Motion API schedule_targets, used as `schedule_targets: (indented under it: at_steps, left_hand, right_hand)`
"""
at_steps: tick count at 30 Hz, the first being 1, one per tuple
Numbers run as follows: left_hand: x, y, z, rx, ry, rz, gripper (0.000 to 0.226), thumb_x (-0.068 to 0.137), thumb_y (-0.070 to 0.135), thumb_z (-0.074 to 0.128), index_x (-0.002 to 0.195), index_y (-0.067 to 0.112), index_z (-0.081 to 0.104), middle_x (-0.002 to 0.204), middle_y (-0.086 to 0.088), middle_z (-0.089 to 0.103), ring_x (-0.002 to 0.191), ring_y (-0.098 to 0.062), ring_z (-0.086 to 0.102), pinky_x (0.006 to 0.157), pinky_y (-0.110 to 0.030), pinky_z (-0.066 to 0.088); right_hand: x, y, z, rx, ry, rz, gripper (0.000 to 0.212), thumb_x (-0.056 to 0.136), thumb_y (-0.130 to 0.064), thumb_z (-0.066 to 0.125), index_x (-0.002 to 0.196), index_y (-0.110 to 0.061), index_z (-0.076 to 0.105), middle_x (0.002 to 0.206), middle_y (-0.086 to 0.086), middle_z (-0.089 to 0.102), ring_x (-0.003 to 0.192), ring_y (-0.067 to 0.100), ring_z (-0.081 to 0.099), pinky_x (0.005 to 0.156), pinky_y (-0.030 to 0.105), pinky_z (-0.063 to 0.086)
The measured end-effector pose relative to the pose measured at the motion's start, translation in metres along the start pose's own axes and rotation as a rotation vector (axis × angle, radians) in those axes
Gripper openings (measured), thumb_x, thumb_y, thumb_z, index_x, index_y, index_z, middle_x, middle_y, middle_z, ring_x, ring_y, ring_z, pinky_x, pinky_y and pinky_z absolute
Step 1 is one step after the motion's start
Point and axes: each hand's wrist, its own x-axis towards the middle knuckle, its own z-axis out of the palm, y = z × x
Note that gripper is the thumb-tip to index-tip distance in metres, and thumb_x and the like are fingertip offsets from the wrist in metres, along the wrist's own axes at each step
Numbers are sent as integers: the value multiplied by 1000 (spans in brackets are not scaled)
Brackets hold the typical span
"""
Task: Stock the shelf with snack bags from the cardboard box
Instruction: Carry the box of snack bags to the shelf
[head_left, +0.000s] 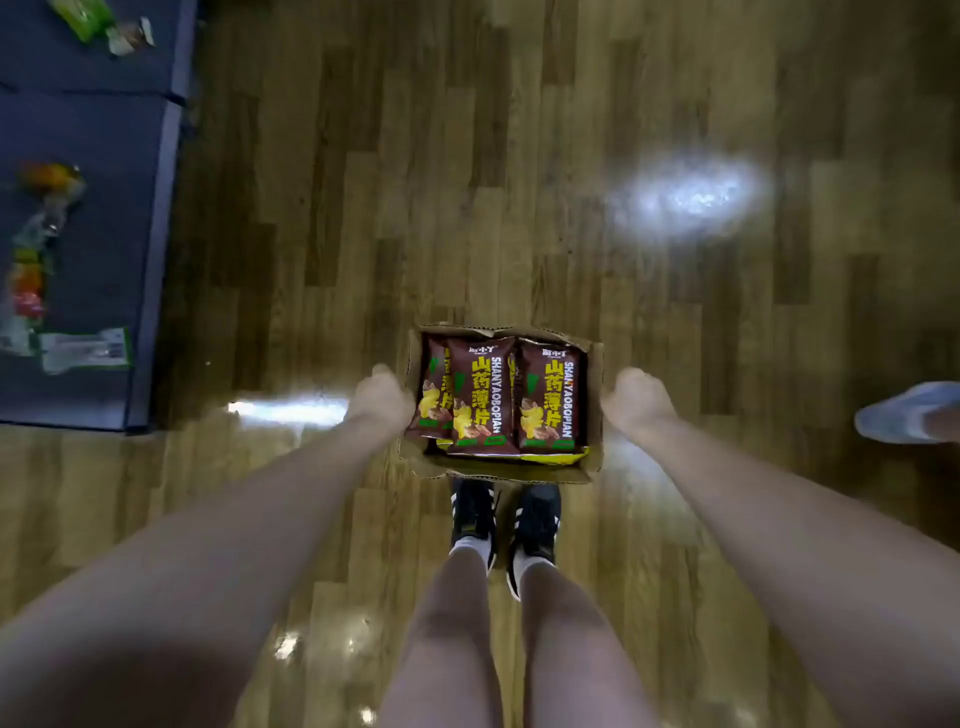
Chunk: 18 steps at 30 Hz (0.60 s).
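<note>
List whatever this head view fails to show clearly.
- Fingers of the left hand and right hand: curled against the cardboard box sides.
- Bags beneath the top snack bags: covered.
- Packets on the dark mat: blurred.
- White shoe: cut off at the right edge.

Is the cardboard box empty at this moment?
No, the cardboard box, held at its sides by the left hand and right hand, holds several brown snack bags.

Wooden plank floor (571, 130), glossy, with light glare. Dark blue mat (104, 208) lies at its left edge, blurred packets (83, 351) scattered on it. Two black shoes (535, 525) stand at centre; a white shoe (904, 413) at right edge.
</note>
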Motion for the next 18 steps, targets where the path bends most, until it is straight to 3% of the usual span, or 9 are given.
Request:
schedule_targets:
  at_steps: [2,8,13,18]
  left_hand:
    - [22,-4,17,14,19,-45,35,97,20,41,120,-6,47,121,-26,56,113,-40,51,85,-38,43]
    - [68,-18,63,-23,-69,-126,44,99,28,37,124,-4,51,122,-23,58,113,-39,55,91,-39,44]
    - [87,-26,71,-35,-50,-134,35,98,26,44,115,-2,58,114,-21,62,106,-37,58,80,-35,45]
    - [94,-29,64,32,13,-58,29,97,21,49,110,-1,61,113,-21,61,105,-35,57,76,-33,41]
  right_hand:
    - [20,6,19,-7,-15,68,28,97,-15,41,104,4,60,111,22,63,101,36,60,71,29,40]
    - [59,26,71,-37,-86,168,29,98,-20,44,108,4,58,106,21,64,80,29,50,64,29,37]
    - [67,35,84,-11,12,201,27,98,-18,47,104,5,61,104,23,64,93,39,60,69,32,41]
    - [66,24,72,-108,27,135,24,97,-13,46,99,4,62,92,19,61,76,31,48,66,30,38]
